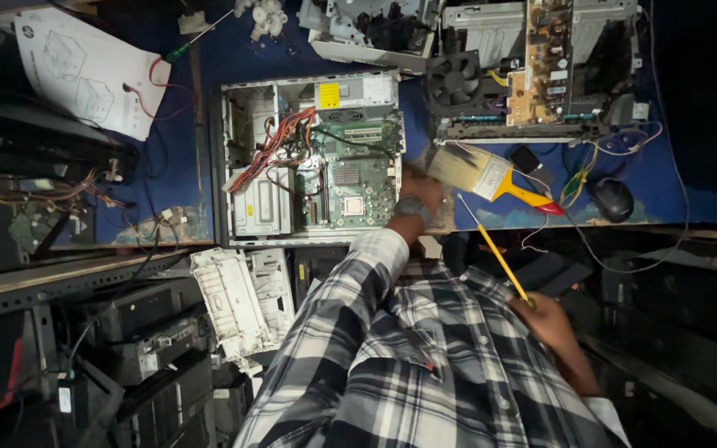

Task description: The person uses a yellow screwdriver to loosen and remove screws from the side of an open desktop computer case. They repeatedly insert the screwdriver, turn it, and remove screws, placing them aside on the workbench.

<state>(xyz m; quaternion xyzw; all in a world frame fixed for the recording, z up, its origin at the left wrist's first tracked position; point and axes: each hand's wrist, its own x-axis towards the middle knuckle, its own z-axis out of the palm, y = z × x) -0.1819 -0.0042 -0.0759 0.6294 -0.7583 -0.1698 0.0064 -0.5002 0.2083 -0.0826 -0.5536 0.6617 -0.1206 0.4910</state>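
Paintbrush [481,172], gripped in the left hand [421,189] beside the open computer case [313,158] at the table's near edge, could snag loose wires, while the right hand [545,319] pinches a yellow screwdriver [495,253].

The left hand [421,192] reaches far from the body on a straightened, plaid-sleeved arm, its fingers blurred. The right hand [546,321] hangs near, at right, fingers closed.
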